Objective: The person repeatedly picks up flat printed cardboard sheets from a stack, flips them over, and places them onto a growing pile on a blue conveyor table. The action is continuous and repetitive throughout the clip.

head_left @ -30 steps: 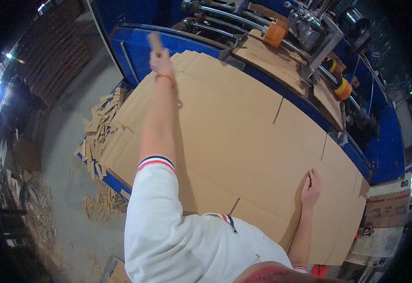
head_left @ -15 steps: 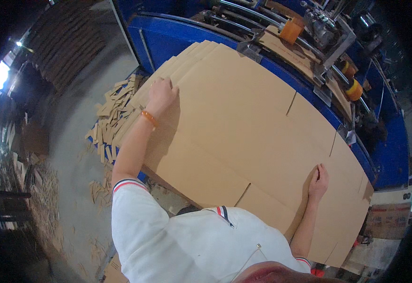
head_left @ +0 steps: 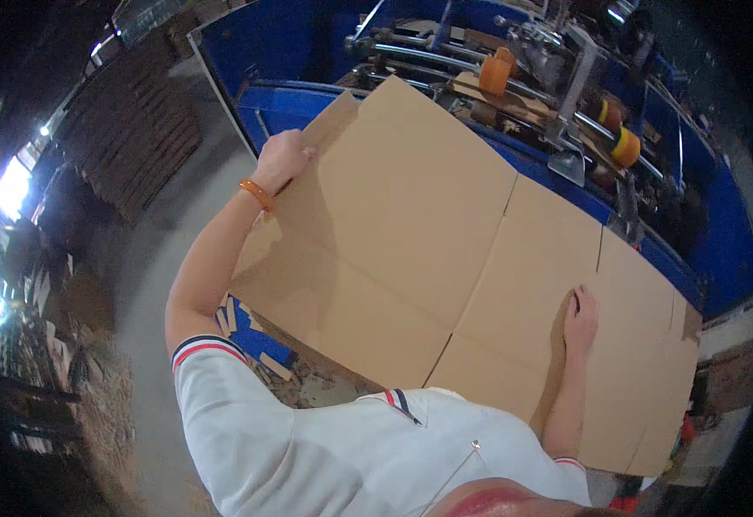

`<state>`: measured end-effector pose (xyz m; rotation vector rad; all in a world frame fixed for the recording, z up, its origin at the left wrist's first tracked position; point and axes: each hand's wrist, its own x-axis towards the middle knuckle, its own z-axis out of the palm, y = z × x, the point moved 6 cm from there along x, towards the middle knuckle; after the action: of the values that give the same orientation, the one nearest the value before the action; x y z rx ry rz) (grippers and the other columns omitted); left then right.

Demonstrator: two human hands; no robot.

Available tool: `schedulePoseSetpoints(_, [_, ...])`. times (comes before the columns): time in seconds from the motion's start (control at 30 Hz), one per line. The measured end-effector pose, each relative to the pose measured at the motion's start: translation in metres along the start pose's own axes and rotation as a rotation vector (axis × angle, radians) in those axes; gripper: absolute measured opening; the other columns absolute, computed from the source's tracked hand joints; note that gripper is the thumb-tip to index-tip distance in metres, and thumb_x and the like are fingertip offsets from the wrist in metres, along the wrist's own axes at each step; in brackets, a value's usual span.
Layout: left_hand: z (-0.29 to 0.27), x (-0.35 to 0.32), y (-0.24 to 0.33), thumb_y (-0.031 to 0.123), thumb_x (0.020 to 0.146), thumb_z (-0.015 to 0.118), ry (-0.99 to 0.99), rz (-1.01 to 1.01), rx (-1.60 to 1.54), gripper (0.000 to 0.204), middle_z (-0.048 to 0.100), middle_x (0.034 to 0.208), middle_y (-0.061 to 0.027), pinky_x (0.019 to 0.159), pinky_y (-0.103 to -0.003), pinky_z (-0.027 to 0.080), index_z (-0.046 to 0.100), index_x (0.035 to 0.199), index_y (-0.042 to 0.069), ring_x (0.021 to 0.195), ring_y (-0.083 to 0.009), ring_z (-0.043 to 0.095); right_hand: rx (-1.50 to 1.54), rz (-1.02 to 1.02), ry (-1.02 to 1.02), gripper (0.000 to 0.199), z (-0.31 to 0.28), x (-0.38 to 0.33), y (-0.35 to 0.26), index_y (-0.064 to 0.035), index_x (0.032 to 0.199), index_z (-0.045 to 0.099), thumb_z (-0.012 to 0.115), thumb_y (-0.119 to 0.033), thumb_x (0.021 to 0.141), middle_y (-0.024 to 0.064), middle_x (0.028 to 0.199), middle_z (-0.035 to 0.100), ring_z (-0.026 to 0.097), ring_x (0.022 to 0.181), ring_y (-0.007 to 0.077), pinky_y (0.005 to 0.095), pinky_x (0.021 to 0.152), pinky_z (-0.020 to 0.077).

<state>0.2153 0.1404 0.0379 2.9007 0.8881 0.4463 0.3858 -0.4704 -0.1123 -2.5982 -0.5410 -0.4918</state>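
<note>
With the middle of the broad cardboard sheet [head_left: 411,215] taken as the clock's centre, the left hand [head_left: 283,161] was at ten o'clock, curled over the sheet's left end. Its fingers were narrow and bent around that edge, holding the cardboard; how many layers lay within them could not be told. An orange bracelet [head_left: 258,195] circled the wrist just behind.

The right hand [head_left: 580,319] rested on the sheet's face at four o'clock, its fingers bent and drawn close together. Whether anything lay inside them could not be told.

The sheet spread from the left hand past the right one, slanting from ten o'clock down toward four. A dark slit [head_left: 511,191] opened into its far edge at one o'clock and another slit [head_left: 438,360] into its near edge at six, with a crease running between the two.

Beyond the far edge, toward one o'clock, stood a blue-framed machine with metal bars, an orange roller [head_left: 497,71] and, nearer three, an orange-and-yellow roller [head_left: 625,146]. At eight o'clock, cardboard scraps [head_left: 275,365] lay on a blue bench [head_left: 260,339] that showed past the sheet's near edge. The person's white shirt [head_left: 333,448] filled six o'clock, with dark and red stripes on its sleeve edges.
</note>
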Motion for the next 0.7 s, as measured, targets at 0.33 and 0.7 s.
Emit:
schedulePoseSetpoints(0.33, [-0.146,-0.093,0.127,0.064,0.086,0.054,-0.804,0.388,-1.883,0.094,0.044,0.141,-0.0186,0.098,-0.041,0.046,0.024,0.148,0.0,0.123,-0.0277,0.051,0.073,0.109,-0.285,0.042,-0.051,-0.079,0.014,-0.0023,0.129,0.054,0.057,-0.023,0.092,0.0174,0.143,0.043,0.038,0.134,0.0343,0.0424,0.112,0.0307])
schedulePoseSetpoints(0.7, [0.008,-0.274,0.047,0.018,0.077,0.07,-0.01,-0.157,-1.219,0.078,0.043,0.139,-0.0164,0.098,-0.037,0.045,0.031,0.144,0.004,0.122,-0.0271,0.049,-0.48,0.958,0.216,0.05,-0.184,-0.31,0.24,0.001,0.125,0.052,0.061,-0.034,0.091,0.017,0.126,0.055,0.052,0.117,0.0336,0.044,0.097,0.043])
